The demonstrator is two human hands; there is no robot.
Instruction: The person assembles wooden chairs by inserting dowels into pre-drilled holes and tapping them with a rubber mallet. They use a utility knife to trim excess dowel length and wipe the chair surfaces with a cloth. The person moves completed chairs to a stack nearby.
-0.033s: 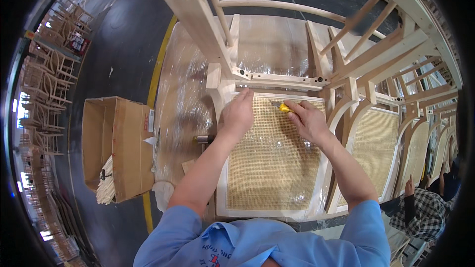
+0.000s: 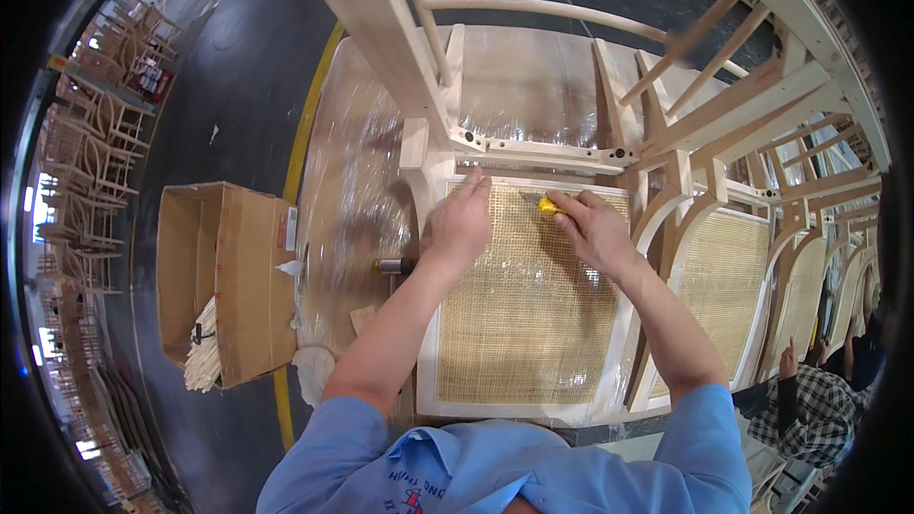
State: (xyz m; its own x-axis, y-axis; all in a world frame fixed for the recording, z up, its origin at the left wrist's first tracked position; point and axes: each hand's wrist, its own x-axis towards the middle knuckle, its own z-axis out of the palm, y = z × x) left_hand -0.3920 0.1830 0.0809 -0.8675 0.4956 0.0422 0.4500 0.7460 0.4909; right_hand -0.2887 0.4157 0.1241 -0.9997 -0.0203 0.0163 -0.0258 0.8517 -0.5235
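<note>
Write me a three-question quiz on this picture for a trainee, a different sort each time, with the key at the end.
1. Which hand holds the yellow-handled cutter?
2. True or false: the cardboard box is on the person's left.
3. The left hand lies nearest which corner of the woven panel in front of the person, as pictured?
a) lower right
b) upper left
c) lower left

Key:
1. The right hand.
2. True.
3. b
</note>
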